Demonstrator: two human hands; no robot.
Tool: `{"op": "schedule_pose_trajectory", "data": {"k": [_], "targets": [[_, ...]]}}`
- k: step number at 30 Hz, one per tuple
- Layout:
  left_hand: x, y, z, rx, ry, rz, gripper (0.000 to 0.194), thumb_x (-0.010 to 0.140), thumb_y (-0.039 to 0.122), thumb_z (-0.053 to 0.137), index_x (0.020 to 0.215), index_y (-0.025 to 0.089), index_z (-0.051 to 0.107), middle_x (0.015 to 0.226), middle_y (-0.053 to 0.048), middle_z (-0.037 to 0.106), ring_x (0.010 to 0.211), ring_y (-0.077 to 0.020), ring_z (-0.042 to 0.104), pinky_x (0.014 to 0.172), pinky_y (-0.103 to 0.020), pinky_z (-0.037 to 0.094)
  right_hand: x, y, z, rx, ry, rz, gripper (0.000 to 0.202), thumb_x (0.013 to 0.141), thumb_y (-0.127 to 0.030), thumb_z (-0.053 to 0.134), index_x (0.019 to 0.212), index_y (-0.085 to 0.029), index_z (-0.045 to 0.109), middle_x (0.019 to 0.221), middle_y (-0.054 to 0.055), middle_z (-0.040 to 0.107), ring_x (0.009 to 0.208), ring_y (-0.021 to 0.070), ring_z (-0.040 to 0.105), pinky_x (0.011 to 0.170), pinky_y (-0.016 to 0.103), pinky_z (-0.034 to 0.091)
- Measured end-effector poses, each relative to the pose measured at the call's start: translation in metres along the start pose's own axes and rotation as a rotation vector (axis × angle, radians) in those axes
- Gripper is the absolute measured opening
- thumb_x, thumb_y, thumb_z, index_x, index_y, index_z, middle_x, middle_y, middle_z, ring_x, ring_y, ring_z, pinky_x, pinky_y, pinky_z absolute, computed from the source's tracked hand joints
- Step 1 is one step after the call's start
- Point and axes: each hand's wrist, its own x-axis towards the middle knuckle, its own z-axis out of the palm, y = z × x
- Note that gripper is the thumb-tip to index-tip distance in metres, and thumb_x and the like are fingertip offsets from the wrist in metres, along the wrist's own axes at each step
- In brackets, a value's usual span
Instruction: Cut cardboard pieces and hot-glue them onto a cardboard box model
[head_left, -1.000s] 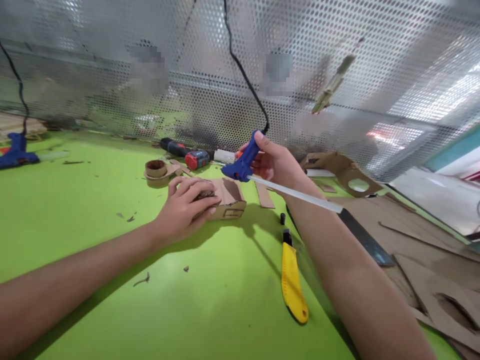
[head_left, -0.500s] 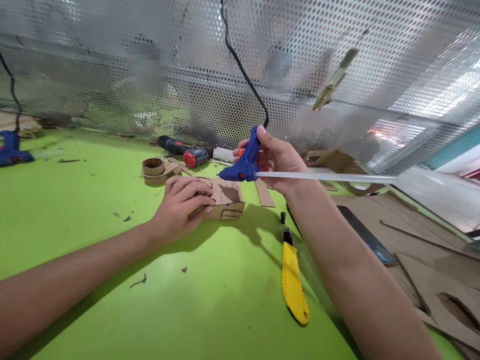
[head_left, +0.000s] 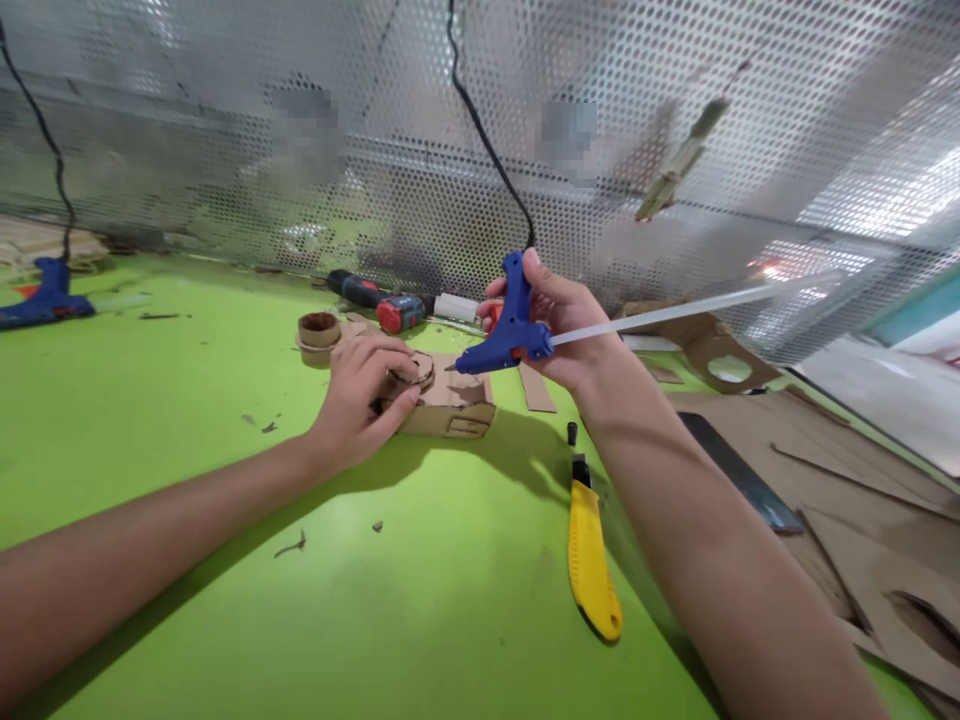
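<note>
My right hand (head_left: pixel 559 315) is wrapped round a blue glue gun (head_left: pixel 501 345), whose long white glue stick (head_left: pixel 667 313) sticks out to the right. The gun's nozzle points left, just above a small cardboard box (head_left: pixel 461 395) with a cut outline on its front side. My left hand (head_left: pixel 365 395) grips the left end of this box, its fingers and thumb around a round cardboard piece (head_left: pixel 420 370) on top. Behind the left hand stands a cardboard ring (head_left: pixel 319 335).
A yellow cutter (head_left: pixel 592 565) lies in front of a small black cap (head_left: pixel 572 433). A power drill (head_left: pixel 382 300) is at the back. Another glue gun (head_left: pixel 46 298) rests far left. Cardboard sheets (head_left: pixel 885 500) and a dark phone-like slab (head_left: pixel 739 470) lie right.
The glue gun has tilted, its nozzle now lower and over the box, its glue stick slanting up to the right. My left fingers have shifted, uncovering the round piece. The view has moved slightly.
</note>
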Motion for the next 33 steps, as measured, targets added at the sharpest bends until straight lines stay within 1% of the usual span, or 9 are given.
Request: {"op": "schedule_pose_trajectory", "data": {"k": [7, 12, 17, 21, 23, 25, 27, 29, 33], "targets": [[-0.001, -0.002, 0.002, 0.029, -0.028, 0.041, 0.022, 0.107, 0.024, 0.068, 0.129, 0.026, 0.071, 0.127, -0.01, 0.072, 0.122, -0.0321, 0.066, 0.104, -0.05, 0.042, -0.005, -0.001, 0.005, 0.019, -0.037, 0.005, 0.045, 0.097, -0.068, 0.079, 0.088, -0.024, 0.076, 0.076, 0.004, 0.075, 0.076, 0.0209, 0.077, 0.071, 0.033, 0.065], [-0.001, -0.002, 0.002, 0.042, -0.034, 0.103, 0.028, 0.107, 0.022, 0.068, 0.135, 0.029, 0.071, 0.129, -0.01, 0.073, 0.12, -0.0311, 0.066, 0.101, -0.049, 0.042, -0.008, 0.001, 0.007, 0.011, -0.065, 0.02, 0.049, 0.097, -0.072, 0.077, 0.088, -0.024, 0.075, 0.075, 0.004, 0.074, 0.072, 0.0199, 0.075, 0.067, 0.032, 0.065], [-0.003, -0.001, 0.004, 0.043, -0.026, 0.147, 0.052, 0.108, 0.023, 0.068, 0.158, 0.035, 0.058, 0.133, -0.01, 0.07, 0.121, -0.0309, 0.064, 0.101, -0.048, 0.043, -0.009, 0.004, 0.009, -0.027, -0.094, 0.038, 0.057, 0.094, -0.079, 0.075, 0.085, -0.022, 0.074, 0.073, 0.005, 0.075, 0.072, 0.0208, 0.076, 0.066, 0.03, 0.064], [-0.003, -0.002, 0.003, 0.019, -0.039, 0.161, 0.06, 0.111, 0.024, 0.062, 0.168, 0.04, 0.048, 0.135, -0.009, 0.068, 0.122, -0.0304, 0.062, 0.102, -0.047, 0.042, -0.01, 0.007, 0.013, -0.04, -0.143, 0.079, 0.058, 0.094, -0.078, 0.075, 0.084, -0.021, 0.075, 0.074, 0.006, 0.077, 0.07, 0.0206, 0.076, 0.067, 0.03, 0.064], [-0.004, -0.003, 0.002, -0.006, -0.064, 0.162, 0.06, 0.113, 0.03, 0.058, 0.171, 0.039, 0.045, 0.138, -0.01, 0.066, 0.124, -0.0309, 0.06, 0.105, -0.047, 0.041, -0.011, 0.008, 0.015, -0.048, -0.171, 0.097, 0.058, 0.095, -0.078, 0.074, 0.084, -0.021, 0.075, 0.076, 0.007, 0.079, 0.069, 0.0202, 0.076, 0.067, 0.03, 0.064], [-0.005, -0.005, 0.0, -0.045, -0.102, 0.164, 0.06, 0.115, 0.044, 0.054, 0.173, 0.037, 0.042, 0.142, -0.012, 0.063, 0.128, -0.0327, 0.058, 0.108, -0.049, 0.041, -0.011, 0.009, 0.016, -0.051, -0.201, 0.113, 0.058, 0.096, -0.078, 0.073, 0.084, -0.021, 0.075, 0.078, 0.007, 0.081, 0.067, 0.0199, 0.075, 0.066, 0.03, 0.064], [-0.006, -0.006, -0.001, -0.087, -0.139, 0.167, 0.067, 0.113, 0.059, 0.052, 0.174, 0.034, 0.041, 0.148, -0.014, 0.06, 0.131, -0.0352, 0.056, 0.113, -0.051, 0.04, -0.011, 0.009, 0.016, -0.047, -0.228, 0.122, 0.058, 0.096, -0.077, 0.073, 0.084, -0.021, 0.075, 0.079, 0.008, 0.081, 0.068, 0.0201, 0.076, 0.066, 0.03, 0.065], [-0.006, -0.007, -0.001, -0.114, -0.16, 0.175, 0.075, 0.109, 0.068, 0.056, 0.173, 0.032, 0.041, 0.15, -0.015, 0.06, 0.134, -0.037, 0.055, 0.116, -0.052, 0.041, -0.011, 0.009, 0.016, -0.042, -0.248, 0.132, 0.058, 0.097, -0.077, 0.072, 0.084, -0.02, 0.075, 0.078, 0.008, 0.081, 0.069, 0.0208, 0.077, 0.068, 0.03, 0.065], [-0.004, -0.005, 0.0, -0.151, -0.138, 0.203, 0.075, 0.102, 0.064, 0.07, 0.165, 0.031, 0.047, 0.147, -0.015, 0.064, 0.133, -0.0364, 0.06, 0.113, -0.052, 0.045, -0.012, 0.009, 0.016, -0.032, -0.297, 0.16, 0.061, 0.101, -0.077, 0.067, 0.085, -0.018, 0.076, 0.081, 0.009, 0.082, 0.072, 0.0212, 0.078, 0.073, 0.031, 0.068]]}}
